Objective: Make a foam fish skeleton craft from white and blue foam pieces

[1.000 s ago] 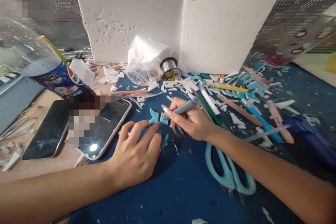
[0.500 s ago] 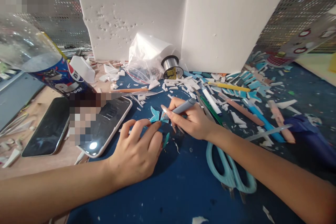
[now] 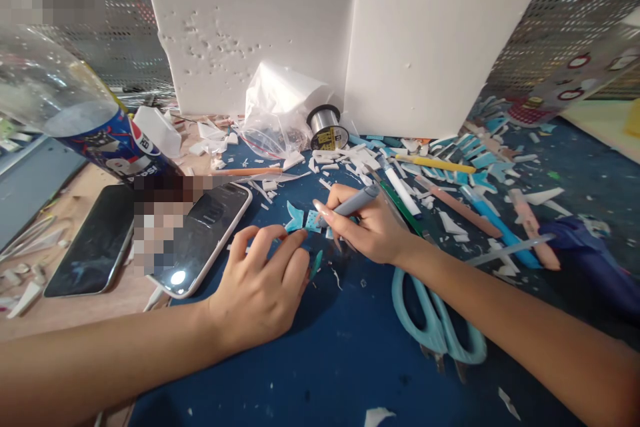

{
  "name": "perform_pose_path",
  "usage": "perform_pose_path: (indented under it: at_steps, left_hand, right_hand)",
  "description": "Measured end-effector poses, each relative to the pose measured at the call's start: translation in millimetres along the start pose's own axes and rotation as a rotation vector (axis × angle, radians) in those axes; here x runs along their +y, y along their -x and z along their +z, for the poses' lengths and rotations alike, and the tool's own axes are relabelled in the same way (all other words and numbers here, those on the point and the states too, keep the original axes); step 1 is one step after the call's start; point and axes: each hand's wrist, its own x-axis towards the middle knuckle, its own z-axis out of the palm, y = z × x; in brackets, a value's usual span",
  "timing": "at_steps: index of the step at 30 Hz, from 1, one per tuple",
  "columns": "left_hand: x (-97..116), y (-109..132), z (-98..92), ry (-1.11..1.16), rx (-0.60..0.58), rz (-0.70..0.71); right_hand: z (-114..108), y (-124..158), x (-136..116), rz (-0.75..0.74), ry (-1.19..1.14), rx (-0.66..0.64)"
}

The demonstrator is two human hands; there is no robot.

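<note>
In my right hand (image 3: 367,223) a grey-blue marker pen (image 3: 353,200) is gripped between thumb and fingers. Its tip points down-left at a small light-blue fish-shaped piece (image 3: 314,221) with dark spots, which has a tail (image 3: 295,217) at its left. My left hand (image 3: 267,280) rests on the blue mat with curled fingers, the index fingertip pressing the piece's near edge. Its thumb is mostly hidden. A teal sliver (image 3: 315,265) shows beside that hand. Under my right forearm lie scissors with light-blue handles (image 3: 417,310).
Two phones (image 3: 90,240) and a Pepsi cup (image 3: 125,147) are at left. A line spool (image 3: 327,127) and a plastic bag (image 3: 280,107) stand before white foam boards (image 3: 425,53). Markers (image 3: 400,187), a purple glue gun (image 3: 595,260) and white scraps (image 3: 453,223) cover the right side.
My right hand and the pen have shifted slightly right, uncovering more of the spotted blue piece. My left hand stays in place.
</note>
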Motion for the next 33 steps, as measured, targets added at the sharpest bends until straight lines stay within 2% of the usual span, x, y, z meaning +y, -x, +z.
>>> perform_pose_path:
  at_steps: [9, 16, 19, 22, 26, 29, 33]
  left_hand:
    - [0.1, -0.3, 1.0, -0.004, -0.004, 0.006]
    - [-0.1, 1.5, 0.7, -0.003, -0.001, -0.002]
    - [-0.4, 2.0, 1.4, 0.01, 0.005, 0.011]
    - [-1.2, 2.2, 3.1, 0.075, -0.016, 0.075]
    - [-2.7, 2.8, 5.6, 0.116, -0.135, 0.172]
    - [-2.9, 2.7, 6.9, 0.081, -0.144, 0.165]
    - [-1.8, 1.2, 8.0, 0.063, -0.128, 0.164]
  right_hand:
    - [0.6, 0.2, 2.2, 0.017, -0.021, 0.008]
    - [-1.7, 0.0, 2.1, 0.119, -0.341, 0.351]
    - [-8.6, -5.4, -4.7, 0.168, -0.367, 0.42]
    - [-21.9, -11.7, -14.9, 0.228, -0.316, 0.388]
    - [-36.3, -13.4, -24.8, 0.309, -0.217, 0.318]
    - [-32.7, -6.1, -21.5, 0.279, -0.189, 0.309]
    - [-15.7, 7.1, -9.0, 0.252, -0.151, 0.291]
